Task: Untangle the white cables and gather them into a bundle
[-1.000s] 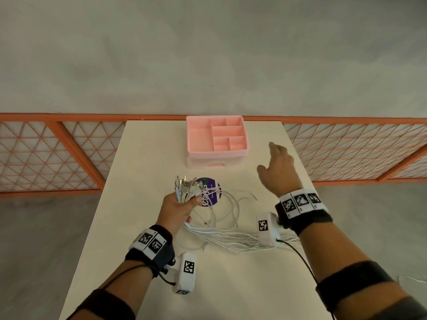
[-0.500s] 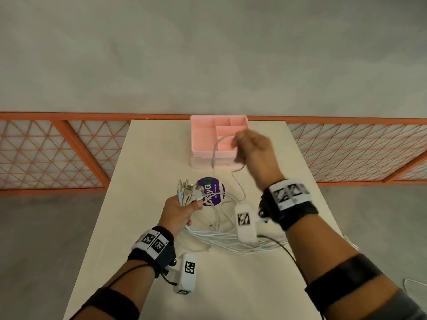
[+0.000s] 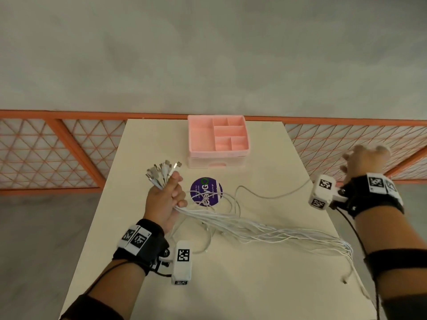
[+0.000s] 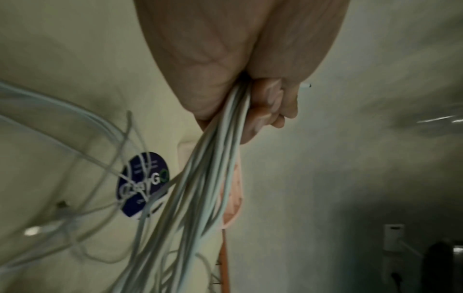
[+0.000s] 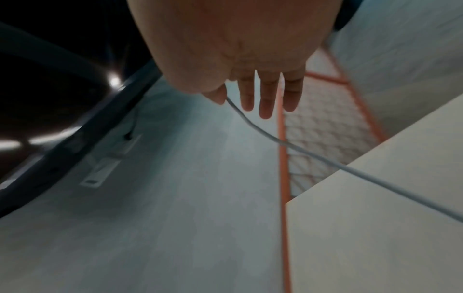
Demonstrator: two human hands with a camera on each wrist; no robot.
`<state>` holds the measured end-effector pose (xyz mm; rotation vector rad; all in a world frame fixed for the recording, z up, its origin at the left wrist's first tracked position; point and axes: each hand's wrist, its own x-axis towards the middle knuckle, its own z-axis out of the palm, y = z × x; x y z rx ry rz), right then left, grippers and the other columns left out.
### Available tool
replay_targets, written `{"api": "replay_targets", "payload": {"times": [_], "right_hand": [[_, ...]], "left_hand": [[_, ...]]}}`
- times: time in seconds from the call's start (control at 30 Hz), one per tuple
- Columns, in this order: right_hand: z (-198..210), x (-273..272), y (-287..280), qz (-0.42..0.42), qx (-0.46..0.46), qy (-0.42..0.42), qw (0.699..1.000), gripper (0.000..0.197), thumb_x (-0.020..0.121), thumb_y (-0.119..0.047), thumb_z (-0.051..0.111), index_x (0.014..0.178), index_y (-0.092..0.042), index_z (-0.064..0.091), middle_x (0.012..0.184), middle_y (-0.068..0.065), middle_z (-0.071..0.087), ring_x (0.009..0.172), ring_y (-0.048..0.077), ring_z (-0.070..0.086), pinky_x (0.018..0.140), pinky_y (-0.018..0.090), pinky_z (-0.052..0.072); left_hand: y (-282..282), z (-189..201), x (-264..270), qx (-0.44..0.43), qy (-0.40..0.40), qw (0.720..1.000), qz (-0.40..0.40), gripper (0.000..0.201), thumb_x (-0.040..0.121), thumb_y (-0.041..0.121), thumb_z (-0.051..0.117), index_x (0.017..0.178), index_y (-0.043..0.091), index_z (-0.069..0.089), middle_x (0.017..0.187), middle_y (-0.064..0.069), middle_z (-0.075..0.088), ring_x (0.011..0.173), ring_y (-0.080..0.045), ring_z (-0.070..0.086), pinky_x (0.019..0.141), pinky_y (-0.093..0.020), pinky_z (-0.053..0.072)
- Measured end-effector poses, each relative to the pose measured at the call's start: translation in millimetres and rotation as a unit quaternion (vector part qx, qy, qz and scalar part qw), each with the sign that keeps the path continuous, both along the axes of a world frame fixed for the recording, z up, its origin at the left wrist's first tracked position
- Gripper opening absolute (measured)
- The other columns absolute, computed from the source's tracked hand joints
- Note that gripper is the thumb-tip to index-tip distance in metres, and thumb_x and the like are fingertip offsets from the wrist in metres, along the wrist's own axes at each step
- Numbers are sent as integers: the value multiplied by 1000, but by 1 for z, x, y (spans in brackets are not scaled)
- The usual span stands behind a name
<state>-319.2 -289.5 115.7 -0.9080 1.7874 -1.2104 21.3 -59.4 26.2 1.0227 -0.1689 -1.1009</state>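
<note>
Left hand [image 3: 165, 199] is fisted tight around the white cables [image 3: 242, 224] just under their plugs [image 3: 161, 172], which fan out above the fingers. From that fist the strands trail off to its right across the table [image 3: 231, 285], some tails flopping over the edge. Right hand [image 3: 364, 165], way out past the table's side, pinches a single cable [image 3: 272, 195] at thumb and forefinger, other fingers straight. Risk as I see it: that strand crosses loose loops near the purple sticker [image 3: 205, 191], so a hard yank could cinch a knot or drag plugs out of the fist. The pink organizer [image 3: 218, 139] beyond looks out of harm's way.
</note>
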Motion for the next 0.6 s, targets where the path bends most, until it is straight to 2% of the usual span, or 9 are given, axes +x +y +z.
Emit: {"api": "replay_targets", "payload": {"times": [0.07,0.17,0.23,0.3,0.33,0.4,0.47,0.53,0.6], "right_hand": [[-28,-18,5,22,118,55,991,44,93,-37,54,131,-15,49,122,13,63,96,29,67,83,46,56],[-57,-9,27,142,226,113,957,53,90,-54,58,117,-9,55,108,12,66,84,30,65,78,41,51],[-64,19,46,232,166,107,953,55,89,-56,60,120,-11,58,110,10,69,90,27,66,79,38,48],[-56,58,70,340,36,89,935,55,82,-56,69,121,-18,62,111,6,71,94,19,68,76,28,48],[-51,81,85,421,-9,90,903,61,76,-59,73,124,-23,61,113,0,70,102,13,66,80,23,47],[-47,124,120,576,-28,111,809,78,67,-64,77,134,-32,54,121,-13,65,114,1,59,93,17,44],[-59,158,147,665,-35,165,727,67,71,-58,79,129,-34,55,114,-15,65,107,1,60,90,17,46],[-79,175,158,677,-56,223,700,28,83,-45,73,101,-27,60,90,-8,66,83,12,63,76,27,48],[-97,171,154,646,-65,279,707,16,93,-37,61,86,-24,55,79,-3,61,74,19,58,69,28,42]], "left_hand": [[-5,12,0,-26,5,1000,-12,23,94,33,59,84,12,57,49,6,35,39,-5,31,41,-19,33],[-12,24,-8,-44,-7,999,-18,25,99,31,54,83,12,56,49,6,34,40,-6,30,41,-20,33],[-17,28,-14,-45,-18,999,-15,27,101,31,52,83,12,56,50,6,33,40,-6,30,42,-20,33],[-21,32,-21,-43,-20,999,-13,28,102,31,52,83,11,55,51,6,33,40,-6,29,41,-20,33],[-24,33,-23,-44,-18,999,-12,28,102,31,52,83,11,55,51,6,32,40,-6,29,41,-20,33],[-27,37,-30,-48,-17,999,-11,30,102,32,51,82,11,54,50,5,31,40,-6,28,40,-20,33],[-29,41,-33,-55,-18,998,-10,30,102,32,51,81,11,54,51,5,30,40,-6,27,40,-20,33],[-27,44,-28,-56,-31,998,0,30,102,32,51,81,11,54,51,5,30,40,-6,27,40,-21,32],[-24,45,-14,-52,-40,998,22,30,102,33,51,80,13,54,51,6,31,41,-6,27,41,-20,31]]}}
